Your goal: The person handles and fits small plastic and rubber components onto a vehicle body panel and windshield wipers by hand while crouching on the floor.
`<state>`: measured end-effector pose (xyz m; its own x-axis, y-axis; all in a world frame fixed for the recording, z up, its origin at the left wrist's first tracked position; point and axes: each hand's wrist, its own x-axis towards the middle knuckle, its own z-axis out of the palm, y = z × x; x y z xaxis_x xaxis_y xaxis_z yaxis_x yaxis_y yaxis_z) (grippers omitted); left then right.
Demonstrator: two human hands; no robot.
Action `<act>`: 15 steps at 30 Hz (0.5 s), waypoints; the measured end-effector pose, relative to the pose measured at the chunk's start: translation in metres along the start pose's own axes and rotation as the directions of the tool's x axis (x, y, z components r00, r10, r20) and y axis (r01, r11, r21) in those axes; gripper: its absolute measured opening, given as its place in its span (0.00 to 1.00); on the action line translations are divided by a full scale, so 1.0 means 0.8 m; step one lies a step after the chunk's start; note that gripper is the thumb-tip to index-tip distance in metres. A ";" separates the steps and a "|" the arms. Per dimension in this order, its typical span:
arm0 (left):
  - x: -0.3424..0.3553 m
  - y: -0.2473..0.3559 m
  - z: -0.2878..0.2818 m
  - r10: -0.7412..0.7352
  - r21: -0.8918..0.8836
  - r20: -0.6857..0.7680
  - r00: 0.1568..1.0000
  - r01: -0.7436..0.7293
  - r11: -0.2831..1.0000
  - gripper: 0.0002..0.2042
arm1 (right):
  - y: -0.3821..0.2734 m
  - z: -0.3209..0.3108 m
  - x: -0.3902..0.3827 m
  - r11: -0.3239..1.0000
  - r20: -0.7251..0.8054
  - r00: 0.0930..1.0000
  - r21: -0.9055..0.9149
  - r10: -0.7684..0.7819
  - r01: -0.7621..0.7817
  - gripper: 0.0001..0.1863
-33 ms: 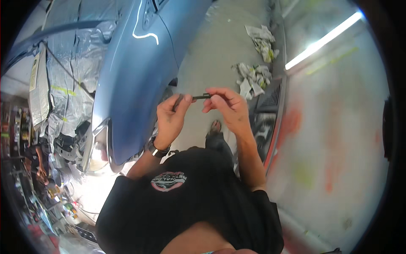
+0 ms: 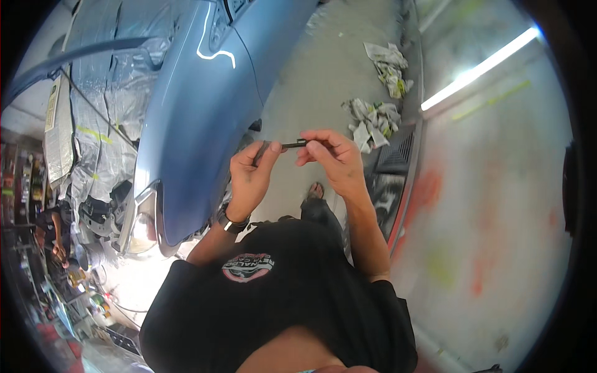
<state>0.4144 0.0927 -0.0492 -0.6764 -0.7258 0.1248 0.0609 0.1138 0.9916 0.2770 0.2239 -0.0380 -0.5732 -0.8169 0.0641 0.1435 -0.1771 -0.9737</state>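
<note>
Between my two hands, held level at chest height, is a slim dark pen-like rod [image 2: 292, 145], too small to name for certain. My left hand [image 2: 252, 174] pinches its left end between thumb and fingers. At the other end, the thumb and fingertips of my right hand [image 2: 336, 163] close on a slightly thicker part with what looks like a clip. Left of my hands stands a blue car fender [image 2: 199, 112], apart from both of them. A dark watch [image 2: 231, 222] is on my left wrist.
Crumpled paper [image 2: 373, 121] lies on the floor by the right wall [image 2: 491, 186]. Silver masking sheet [image 2: 112, 105] covers the car's engine area. A headlight [image 2: 146, 230] is at the fender's front end. Another person [image 2: 55, 236] is at the far left among shop clutter.
The surroundings have shifted slightly in the picture, with the car and paper a little lower and to the right. My hands keep the same grip on the rod.
</note>
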 end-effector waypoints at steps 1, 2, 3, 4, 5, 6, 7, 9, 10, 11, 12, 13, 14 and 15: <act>0.020 -0.005 0.012 -0.002 -0.024 -0.035 0.999 0.001 1.000 0.11 | -0.004 -0.017 0.031 1.000 0.038 0.999 0.012 0.024 -0.024 0.12; 0.039 -0.007 0.023 -0.003 -0.048 -0.071 0.997 0.000 0.999 0.11 | -0.008 -0.032 0.061 0.999 0.077 0.996 0.022 0.046 -0.048 0.12; 0.057 0.000 0.031 -0.016 -0.053 -0.101 0.995 0.011 0.999 0.10 | -0.017 -0.040 0.092 0.997 0.126 0.990 0.033 0.067 -0.072 0.12; 0.075 0.004 0.038 -0.029 -0.058 -0.137 0.990 0.022 0.998 0.10 | -0.023 -0.047 0.123 0.997 0.162 0.984 0.020 0.073 -0.077 0.11; 0.093 0.008 0.044 -0.042 -0.065 -0.171 0.984 0.032 0.997 0.10 | -0.028 -0.053 0.150 0.997 0.197 0.977 0.006 0.079 -0.082 0.11; 0.112 0.007 0.050 -0.054 -0.085 -0.214 0.975 0.036 0.996 0.10 | -0.033 -0.058 0.181 0.997 0.229 0.970 -0.013 0.081 -0.080 0.11; 0.128 0.006 0.053 -0.067 -0.104 -0.253 0.965 0.042 0.994 0.09 | -0.036 -0.062 0.209 0.996 0.270 0.959 -0.017 0.087 -0.085 0.11; 0.164 0.003 0.061 -0.080 -0.115 -0.328 0.941 0.045 0.992 0.09 | -0.035 -0.066 0.263 0.995 0.333 0.938 -0.025 0.100 -0.097 0.11; 0.182 0.001 0.064 -0.081 -0.108 -0.362 0.929 0.045 0.993 0.09 | -0.034 -0.068 0.290 0.993 0.361 0.925 -0.024 0.119 -0.119 0.11; 0.202 -0.002 0.067 -0.083 -0.101 -0.392 0.916 0.047 0.994 0.09 | -0.034 -0.070 0.316 0.990 0.383 0.913 -0.024 0.139 -0.141 0.11; 0.223 -0.006 0.068 -0.047 -0.086 -0.420 0.907 0.012 0.996 0.09 | -0.031 -0.070 0.339 0.986 0.400 0.903 -0.020 0.158 -0.164 0.11; 0.244 -0.010 0.068 -0.012 -0.071 -0.443 0.896 -0.021 0.997 0.08 | -0.025 -0.070 0.362 0.984 0.414 0.895 -0.002 0.165 -0.180 0.11; 0.265 -0.016 0.067 0.021 -0.056 -0.464 0.886 -0.053 0.997 0.08 | -0.017 -0.072 0.385 0.980 0.426 0.888 0.015 0.173 -0.198 0.11; 0.289 -0.025 0.066 0.025 -0.035 -0.470 0.882 -0.047 0.998 0.08 | -0.014 -0.074 0.408 0.975 0.445 0.875 0.020 0.188 -0.220 0.11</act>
<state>0.2182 -0.0414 -0.0420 -0.2498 -0.9565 0.1505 0.1188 0.1240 0.9852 0.0404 -0.0082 -0.0192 -0.1156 -0.9929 -0.0296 0.2820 -0.0043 -0.9594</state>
